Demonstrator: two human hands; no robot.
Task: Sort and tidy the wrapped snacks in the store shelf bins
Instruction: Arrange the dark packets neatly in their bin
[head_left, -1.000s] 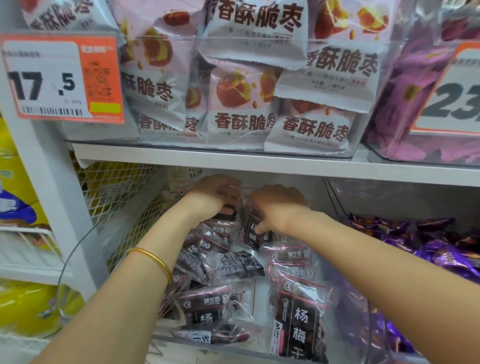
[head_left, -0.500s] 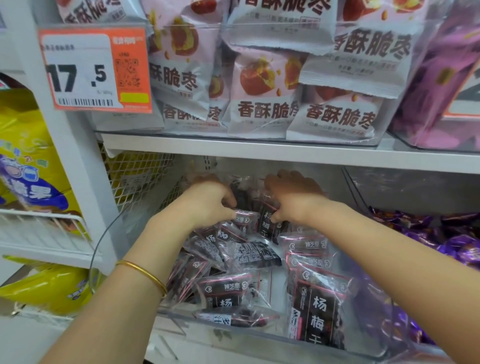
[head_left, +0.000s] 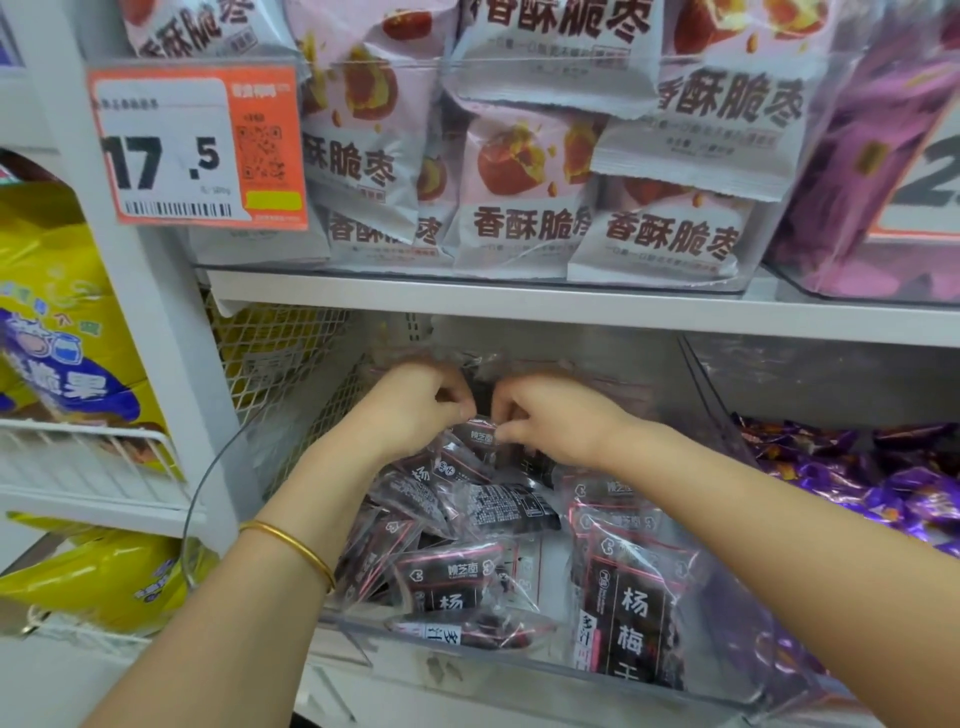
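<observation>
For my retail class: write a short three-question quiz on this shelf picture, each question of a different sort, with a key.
1. True or false: the left hand and the right hand both pinch dark packets at the back of the clear bin.
2. Which wrist wears the gold bangle? A left; B right; C neither.
3. Fill in: the orange price tag reads ___.
Key: 1 true; 2 A; 3 17.5.
</observation>
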